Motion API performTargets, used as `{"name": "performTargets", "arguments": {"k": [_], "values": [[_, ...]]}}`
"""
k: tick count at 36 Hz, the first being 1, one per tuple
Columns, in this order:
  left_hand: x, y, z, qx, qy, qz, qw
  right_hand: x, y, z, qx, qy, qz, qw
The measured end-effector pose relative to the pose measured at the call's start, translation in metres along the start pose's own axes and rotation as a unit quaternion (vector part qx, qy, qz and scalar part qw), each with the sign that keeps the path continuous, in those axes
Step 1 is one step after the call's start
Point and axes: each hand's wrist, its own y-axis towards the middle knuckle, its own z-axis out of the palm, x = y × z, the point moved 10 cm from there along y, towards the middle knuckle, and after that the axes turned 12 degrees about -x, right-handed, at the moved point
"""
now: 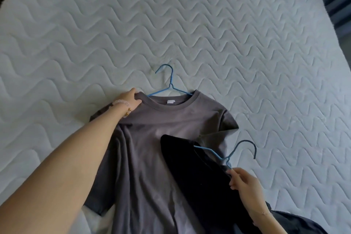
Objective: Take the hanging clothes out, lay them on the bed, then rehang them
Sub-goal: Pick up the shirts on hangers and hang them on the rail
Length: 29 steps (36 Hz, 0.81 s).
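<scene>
Head view. The left hand (pixel 133 99), a beaded bracelet (pixel 121 103) at its wrist, grips the shoulder edge of the grey T-shirt (pixel 152 138) just beside the collar. This shirt lies flat, front up, on the quilted white mattress (pixel 190 24), with a white label (pixel 170 101) showing inside the neck. A blue hanger (pixel 171 85) sits in the neck opening, its hook resting on the mattress beyond the collar. The right hand (pixel 245 181) pinches the neck of a second blue hanger (pixel 228 155) just below its hook, which points away from the person. A black garment (pixel 190 167) hangs from this second hanger and drapes across the lower right part of the grey T-shirt.
</scene>
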Motion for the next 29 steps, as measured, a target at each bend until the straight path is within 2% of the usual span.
{"name": "performTargets", "arguments": {"k": [3, 9, 15, 18, 23, 29], "values": [[-0.004, -0.009, -0.007, -0.008, -0.067, 0.001, 0.998, 0.004, -0.007, -0.002, 0.006, 0.007, -0.005, 1.0], [-0.023, -0.048, -0.025, 0.017, -0.121, -0.017, 0.992, 0.034, -0.016, -0.01, 0.007, 0.014, -0.03, 0.999], [-0.045, -0.11, -0.066, -0.026, -0.182, -0.011, 0.983, 0.077, -0.052, -0.024, 0.042, -0.016, -0.097, 0.994], [-0.048, -0.144, -0.087, -0.046, -0.202, -0.006, 0.978, 0.094, -0.069, -0.048, 0.033, -0.019, -0.124, 0.992], [-0.035, -0.221, -0.13, -0.09, -0.259, -0.038, 0.961, 0.112, -0.096, -0.09, 0.022, -0.017, -0.16, 0.987], [-0.015, -0.35, -0.155, -0.126, -0.32, -0.076, 0.936, 0.107, -0.139, -0.109, 0.05, -0.022, -0.224, 0.973]]}}
